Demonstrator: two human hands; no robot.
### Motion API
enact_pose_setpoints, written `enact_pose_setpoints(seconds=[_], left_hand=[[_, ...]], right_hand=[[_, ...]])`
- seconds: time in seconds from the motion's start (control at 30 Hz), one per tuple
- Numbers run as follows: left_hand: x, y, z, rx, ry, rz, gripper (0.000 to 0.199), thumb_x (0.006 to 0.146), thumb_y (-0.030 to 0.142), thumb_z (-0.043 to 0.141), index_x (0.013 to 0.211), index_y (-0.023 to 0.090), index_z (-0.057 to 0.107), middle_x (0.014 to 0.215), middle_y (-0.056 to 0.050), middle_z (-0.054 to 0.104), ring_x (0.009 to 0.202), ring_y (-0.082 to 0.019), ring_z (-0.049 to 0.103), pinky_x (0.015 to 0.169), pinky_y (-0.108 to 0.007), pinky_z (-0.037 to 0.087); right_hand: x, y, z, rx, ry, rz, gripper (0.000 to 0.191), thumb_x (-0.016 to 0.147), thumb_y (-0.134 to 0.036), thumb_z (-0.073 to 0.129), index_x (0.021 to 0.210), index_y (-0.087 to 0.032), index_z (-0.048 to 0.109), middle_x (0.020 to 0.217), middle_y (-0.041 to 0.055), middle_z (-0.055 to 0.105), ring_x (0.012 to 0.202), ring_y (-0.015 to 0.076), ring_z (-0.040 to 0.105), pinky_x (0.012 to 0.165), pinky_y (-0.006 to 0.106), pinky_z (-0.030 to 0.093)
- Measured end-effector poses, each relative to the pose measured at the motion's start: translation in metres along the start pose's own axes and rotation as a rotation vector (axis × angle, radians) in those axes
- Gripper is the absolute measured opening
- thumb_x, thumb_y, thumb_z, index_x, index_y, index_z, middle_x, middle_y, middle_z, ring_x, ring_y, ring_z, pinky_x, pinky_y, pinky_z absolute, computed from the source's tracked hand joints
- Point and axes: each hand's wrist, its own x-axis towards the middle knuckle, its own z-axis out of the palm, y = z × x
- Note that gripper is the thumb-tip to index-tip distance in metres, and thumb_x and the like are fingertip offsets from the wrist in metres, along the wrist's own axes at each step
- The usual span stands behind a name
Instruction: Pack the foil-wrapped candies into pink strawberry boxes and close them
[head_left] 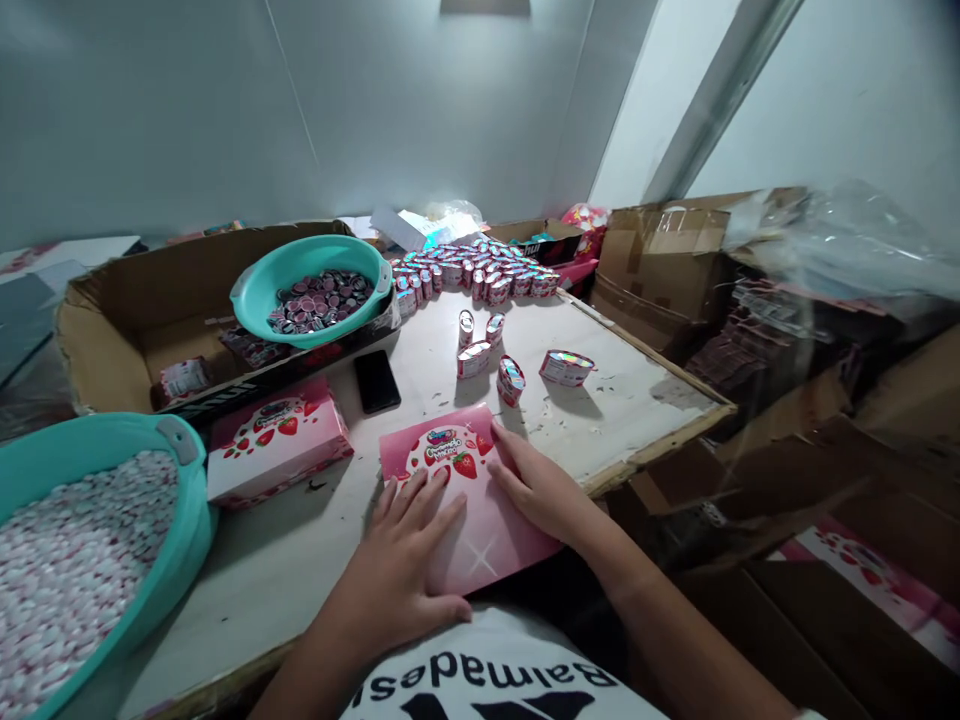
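Note:
A pink strawberry-print carton (480, 545), looking flat, lies at the table's front edge and reaches out over it. My left hand (409, 550) rests on its left part, palm down with fingers spread. At the carton's right edge, my right hand (544, 490) grips it with the thumb on top; the fingers below are partly hidden. Just beyond stand several small oval tubs with shiny lids, including one tub (511, 381) near the carton and another (568, 368) farther right. To the left sits a closed pink strawberry-print box (277, 440).
A teal basin (196, 480) of small white-and-pink pieces stands at left. Another teal basin (259, 285) with dark round pieces rests on an open cardboard box (97, 310). A black phone (377, 381) lies nearby. Many tubs (480, 270) crowd the back; cardboard boxes (660, 260) stand right.

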Motion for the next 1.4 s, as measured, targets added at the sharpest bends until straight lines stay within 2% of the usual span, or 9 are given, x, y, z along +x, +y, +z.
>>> enact_pose_setpoints(seconds=[0.13,0.23,0.47,0.67,0.73,0.83,1.0,1.17,1.4], left_hand=[[-0.003,-0.015,-0.001,0.072,0.113,0.022,0.08,0.075,0.031,0.079,0.149,0.03,0.048,0.16,-0.011,0.041,0.146,-0.04,0.038,0.116,-0.067,0.035],[0.005,-0.03,-0.01,0.06,0.219,0.114,0.057,0.085,0.022,0.069,0.141,0.028,0.056,0.147,-0.011,0.057,0.135,-0.033,0.054,0.111,-0.054,0.046],[0.018,-0.039,-0.032,0.031,0.368,0.163,0.056,0.089,0.031,0.073,0.141,0.029,0.054,0.137,-0.01,0.063,0.124,-0.029,0.06,0.105,-0.046,0.052],[-0.007,-0.032,0.012,-0.247,0.671,-0.264,0.093,0.08,0.047,0.081,0.156,0.031,0.029,0.155,-0.016,0.036,0.143,-0.035,0.042,0.118,-0.056,0.039],[-0.016,-0.036,0.03,-0.459,0.619,-0.365,0.101,0.08,0.052,0.079,0.158,0.028,0.02,0.154,-0.018,0.037,0.14,-0.034,0.046,0.116,-0.054,0.042],[-0.021,-0.043,0.043,-0.555,0.536,-0.33,0.085,0.081,0.05,0.079,0.151,0.024,0.037,0.147,-0.016,0.045,0.138,-0.033,0.048,0.117,-0.051,0.043],[-0.018,-0.043,0.038,-0.509,0.542,-0.231,0.069,0.083,0.038,0.077,0.144,0.022,0.05,0.147,-0.011,0.043,0.138,-0.035,0.045,0.118,-0.046,0.043],[-0.018,-0.042,0.042,-0.608,0.513,-0.246,0.097,0.068,0.042,0.089,0.15,0.023,0.04,0.153,-0.015,0.032,0.143,-0.035,0.041,0.121,-0.049,0.04],[-0.016,-0.045,0.047,-0.681,0.512,-0.264,0.088,0.069,0.025,0.085,0.147,0.027,0.044,0.152,-0.013,0.031,0.145,-0.034,0.04,0.12,-0.047,0.043]], right_hand=[[-0.034,0.003,-0.006,0.129,-0.06,0.013,0.093,0.088,-0.041,0.074,0.163,-0.023,0.022,0.163,0.0152,0.034,0.148,0.031,0.039,0.119,0.05,0.039],[-0.036,-0.007,-0.011,0.086,-0.022,0.016,0.103,0.08,-0.037,0.082,0.163,-0.023,0.022,0.158,0.0172,0.043,0.142,0.0339,0.047,0.112,0.049,0.047],[-0.014,-0.018,-0.027,-0.044,0.174,-0.209,0.071,0.081,-0.033,0.082,0.145,-0.027,0.052,0.148,0.0128,0.053,0.134,0.0311,0.054,0.11,0.045,0.05],[-0.023,0.002,-0.018,0.003,0.227,-0.266,0.056,0.089,-0.034,0.074,0.141,-0.028,0.053,0.146,0.012,0.054,0.135,0.0289,0.054,0.11,0.044,0.05],[-0.027,0.0,-0.014,0.001,0.255,-0.27,0.057,0.089,-0.033,0.073,0.142,-0.027,0.051,0.149,0.0131,0.051,0.137,0.0292,0.051,0.112,0.046,0.048],[-0.031,-0.024,-0.012,-0.145,0.273,-0.293,0.054,0.09,-0.03,0.07,0.14,-0.027,0.05,0.156,0.0138,0.044,0.147,0.0336,0.039,0.12,0.058,0.032],[-0.017,-0.082,0.006,-0.396,0.039,-0.459,0.059,0.09,-0.033,0.071,0.145,-0.031,0.049,0.158,0.0063,0.045,0.15,0.0317,0.033,0.126,0.058,0.005],[0.003,-0.09,0.029,-0.482,-0.125,-0.479,0.064,0.085,-0.04,0.077,0.144,-0.031,0.053,0.154,0.0075,0.05,0.141,0.0354,0.044,0.12,0.061,0.018],[0.003,-0.091,0.022,-0.572,0.021,-0.626,0.036,0.096,-0.022,0.064,0.132,-0.027,0.063,0.135,0.0057,0.067,0.124,0.0281,0.06,0.103,0.045,0.036]])
